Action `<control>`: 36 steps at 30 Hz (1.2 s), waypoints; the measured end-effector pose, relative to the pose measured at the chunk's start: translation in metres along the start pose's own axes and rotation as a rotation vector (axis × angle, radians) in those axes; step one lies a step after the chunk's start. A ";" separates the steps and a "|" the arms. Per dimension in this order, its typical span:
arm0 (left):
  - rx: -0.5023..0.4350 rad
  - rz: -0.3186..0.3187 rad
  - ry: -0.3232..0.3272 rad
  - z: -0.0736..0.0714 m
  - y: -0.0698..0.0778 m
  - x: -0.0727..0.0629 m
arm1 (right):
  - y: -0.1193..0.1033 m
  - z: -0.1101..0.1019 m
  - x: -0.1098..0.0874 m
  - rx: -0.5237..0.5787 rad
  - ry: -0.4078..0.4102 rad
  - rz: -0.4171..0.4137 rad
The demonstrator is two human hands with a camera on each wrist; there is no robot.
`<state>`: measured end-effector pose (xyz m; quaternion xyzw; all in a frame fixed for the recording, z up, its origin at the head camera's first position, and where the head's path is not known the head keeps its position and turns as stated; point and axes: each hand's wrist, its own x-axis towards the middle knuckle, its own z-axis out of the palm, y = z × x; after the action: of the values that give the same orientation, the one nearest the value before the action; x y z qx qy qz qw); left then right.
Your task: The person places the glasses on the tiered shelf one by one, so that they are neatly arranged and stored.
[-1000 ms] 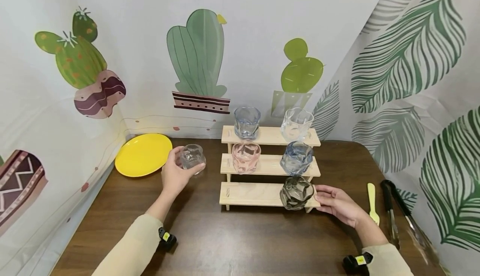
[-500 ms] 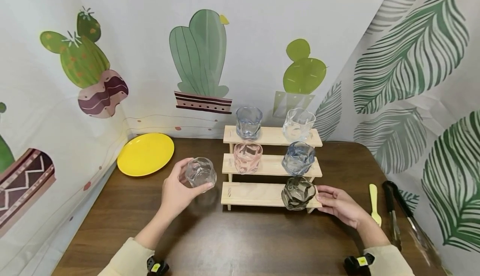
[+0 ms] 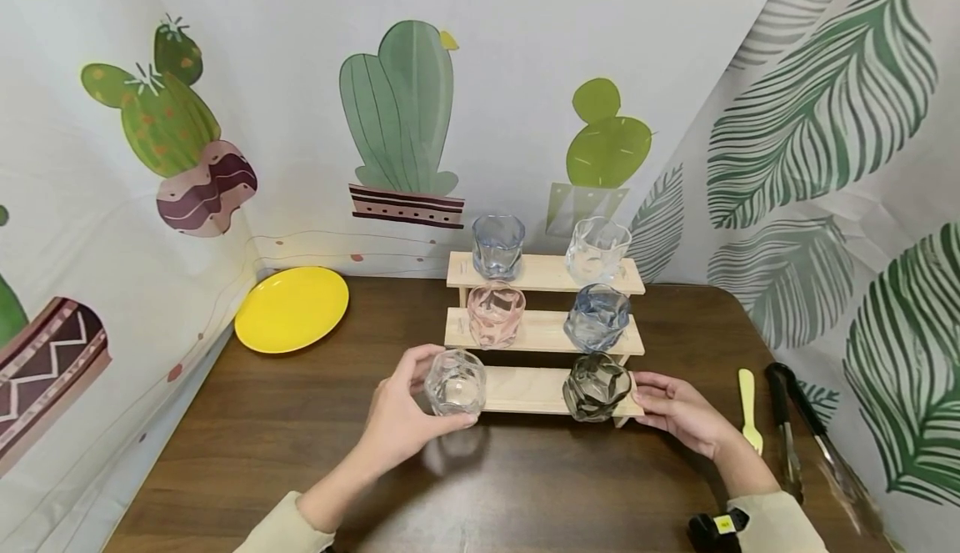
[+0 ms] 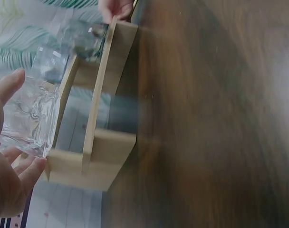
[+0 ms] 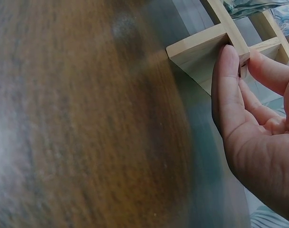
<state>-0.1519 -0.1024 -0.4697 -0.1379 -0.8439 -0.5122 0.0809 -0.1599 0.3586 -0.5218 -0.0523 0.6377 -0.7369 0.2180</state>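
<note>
My left hand [image 3: 405,411] holds a clear faceted glass [image 3: 456,382] between thumb and fingers, in front of the left end of the lowest shelf. In the left wrist view the same glass [image 4: 28,114] overlaps the edge of the wooden rack [image 4: 99,95]. At the rack's lower right end my right hand [image 3: 678,411] pinches the board's end; the right wrist view shows thumb and fingers on either side of the wood [image 5: 235,38]. A smoky dark glass [image 3: 597,386] stands on that lowest shelf [image 3: 525,390], close to the right hand.
Pink [image 3: 496,315] and blue [image 3: 597,318] glasses stand on the middle shelf, a pale blue [image 3: 498,247] and a clear one [image 3: 597,250] on top. A yellow plate [image 3: 292,309] lies back left. A yellow-green fork [image 3: 748,411] and black-handled tongs [image 3: 813,428] lie right.
The left hand has carried the clear glass rightward and toward the viewer, from beside the yellow plate to the lowest shelf's left end. The right hand stays at the rack's end.
</note>
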 end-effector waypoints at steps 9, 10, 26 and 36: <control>-0.002 0.003 -0.065 0.035 0.001 0.003 | 0.002 -0.001 0.001 0.000 0.006 0.000; -0.006 -0.001 -0.064 0.038 0.001 0.005 | 0.002 0.000 0.001 -0.002 0.014 0.004; -0.018 0.003 -0.026 0.058 -0.004 0.017 | 0.002 -0.001 0.001 -0.008 0.010 0.007; -0.020 0.003 -0.043 0.061 -0.008 0.018 | 0.003 -0.002 0.002 -0.003 0.006 0.004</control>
<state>-0.1714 -0.0491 -0.4994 -0.1511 -0.8401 -0.5173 0.0621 -0.1614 0.3591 -0.5252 -0.0493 0.6396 -0.7357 0.2173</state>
